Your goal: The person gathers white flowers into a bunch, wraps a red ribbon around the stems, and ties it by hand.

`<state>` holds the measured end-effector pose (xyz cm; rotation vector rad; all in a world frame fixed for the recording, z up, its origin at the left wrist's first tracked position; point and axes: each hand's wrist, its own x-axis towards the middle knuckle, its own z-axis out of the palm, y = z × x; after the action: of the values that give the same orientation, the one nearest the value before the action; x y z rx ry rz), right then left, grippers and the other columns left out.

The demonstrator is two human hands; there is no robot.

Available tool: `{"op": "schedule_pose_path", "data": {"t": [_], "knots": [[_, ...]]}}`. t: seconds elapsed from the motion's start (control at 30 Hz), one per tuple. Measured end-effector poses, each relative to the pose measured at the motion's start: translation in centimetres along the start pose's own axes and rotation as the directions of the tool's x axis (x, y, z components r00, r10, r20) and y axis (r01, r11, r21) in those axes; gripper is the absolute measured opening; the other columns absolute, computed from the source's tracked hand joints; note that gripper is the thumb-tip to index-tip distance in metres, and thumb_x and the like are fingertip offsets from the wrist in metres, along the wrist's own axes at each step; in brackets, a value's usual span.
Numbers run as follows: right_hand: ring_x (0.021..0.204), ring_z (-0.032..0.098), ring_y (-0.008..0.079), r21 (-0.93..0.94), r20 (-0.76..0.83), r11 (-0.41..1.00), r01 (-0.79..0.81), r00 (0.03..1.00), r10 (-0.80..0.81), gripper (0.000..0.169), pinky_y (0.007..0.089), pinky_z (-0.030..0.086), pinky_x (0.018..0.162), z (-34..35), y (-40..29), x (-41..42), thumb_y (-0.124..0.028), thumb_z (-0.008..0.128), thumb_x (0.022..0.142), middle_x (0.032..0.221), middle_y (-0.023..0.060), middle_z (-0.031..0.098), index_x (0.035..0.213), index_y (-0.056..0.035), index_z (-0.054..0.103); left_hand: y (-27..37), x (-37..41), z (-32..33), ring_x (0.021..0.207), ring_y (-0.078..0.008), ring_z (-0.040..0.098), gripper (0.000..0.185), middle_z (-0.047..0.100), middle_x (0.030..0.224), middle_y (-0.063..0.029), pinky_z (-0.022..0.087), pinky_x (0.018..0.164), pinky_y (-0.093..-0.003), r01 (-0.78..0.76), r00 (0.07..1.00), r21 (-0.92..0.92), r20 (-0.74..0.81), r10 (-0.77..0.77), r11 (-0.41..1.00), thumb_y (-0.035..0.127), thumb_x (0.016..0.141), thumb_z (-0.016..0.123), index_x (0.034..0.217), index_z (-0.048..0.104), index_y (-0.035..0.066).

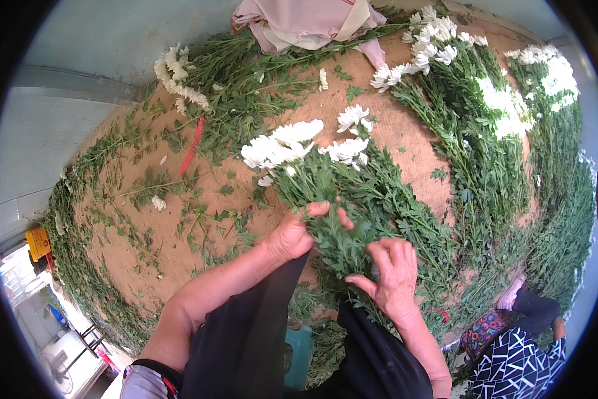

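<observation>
My left hand is closed around the leafy stems of a bunch of white chrysanthemums, just beneath the blooms. Lower on the same bunch, my right hand is at the stems and leaves with its fingers curled and thumb apart; whether it grips any is hidden. Beside the bunch, on its right, more white chrysanthemums lie with their stems running down to the right.
Large chrysanthemum piles lie at the right, others at the upper left. A pink cloth is at the top, a red strip left. Leaves litter the brown floor covering. A teal plastic stool is below; another person sits lower right.
</observation>
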<state>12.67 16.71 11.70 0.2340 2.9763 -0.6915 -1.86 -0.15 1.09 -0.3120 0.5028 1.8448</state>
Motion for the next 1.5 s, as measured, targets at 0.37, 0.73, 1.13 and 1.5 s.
{"op": "schedule_pose_path", "data": {"t": [0.37,0.73,1.13,1.5], "knots": [[0.083,0.068,0.0434,0.451,0.421,0.837,-0.311,0.900,0.108,0.044,0.0491,0.055,0.074,5.1,1.3,-2.6,-0.028,0.070,0.090,0.093,0.0243,0.068,0.116,0.0025,0.050,-0.6,-0.6,2.1,0.112,-0.0314,0.064,0.052,0.066,0.114,-0.0140,0.048,0.104,-0.0468,0.041,0.998,0.129,0.039,-0.046,0.991,0.028,0.089,0.072,0.133,0.053,0.008],[0.114,0.062,0.0336,0.499,0.178,0.828,-0.257,0.965,0.192,0.035,0.0391,0.050,0.099,8.8,13.0,0.5,-0.029,0.060,0.098,0.121,0.0150,0.063,0.124,-0.0061,0.061,2.3,-5.7,-0.9,0.084,-0.0284,0.059,0.046,0.058,0.083,-0.0079,0.049,0.090,-0.0501,-0.171,0.982,0.020,0.085,0.168,0.985,0.024,0.080,0.075,0.124,0.062,0.018],[0.091,0.068,0.0310,-0.150,-0.309,0.944,-0.293,0.921,0.237,0.037,0.0422,0.054,0.085,3.9,18.7,4.8,-0.032,0.071,0.089,0.108,0.0141,0.067,0.116,-0.0069,0.067,-0.3,-0.5,-4.5,0.103,-0.0318,0.055,0.047,0.061,0.096,-0.0119,0.044,0.102,-0.0437,-0.009,0.999,-0.144,-0.040,0.003,0.990,0.016,0.081,0.070,0.124,0.054,0.003],[0.111,0.056,0.0314,-0.091,-0.421,0.927,-0.363,0.858,0.294,0.039,0.0440,0.043,0.097,5.3,17.7,6.7,-0.021,0.076,0.083,0.116,0.0114,0.064,0.119,-0.0097,0.064,-0.4,-2.0,-6.1,0.094,-0.0310,0.054,0.042,0.059,0.090,-0.0132,0.045,0.097,-0.0422,-0.059,0.971,-0.164,-0.237,0.019,0.985,0.015,0.079,0.067,0.120,0.058,0.006]]}}
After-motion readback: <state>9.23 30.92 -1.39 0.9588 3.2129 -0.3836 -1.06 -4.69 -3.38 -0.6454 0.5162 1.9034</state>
